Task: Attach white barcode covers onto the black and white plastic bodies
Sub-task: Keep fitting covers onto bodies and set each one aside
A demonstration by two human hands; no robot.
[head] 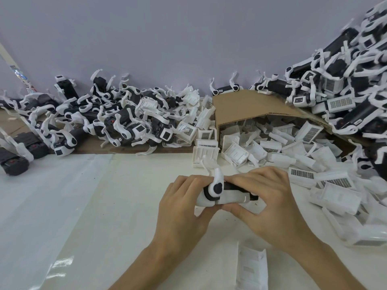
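Observation:
Both hands hold one black and white plastic body (217, 188) just above the white table, in the middle of the view. My left hand (184, 208) grips its left end, fingers curled over the top and thumb underneath. My right hand (270, 199) wraps the right end, where a white cover (232, 198) lies along the body's near side; its thumb presses the cover's lower edge. White prongs stick up from the body behind my fingers. Whether the cover is fully seated is hidden by my hands.
A tipped cardboard box (247, 108) spills loose white barcode covers (270, 147) across the right side. Heaps of black and white bodies lie at back left (117, 120) and far right (345, 84). One white cover (252, 268) lies near the front edge. A plastic sheet (41, 206) covers the table's left.

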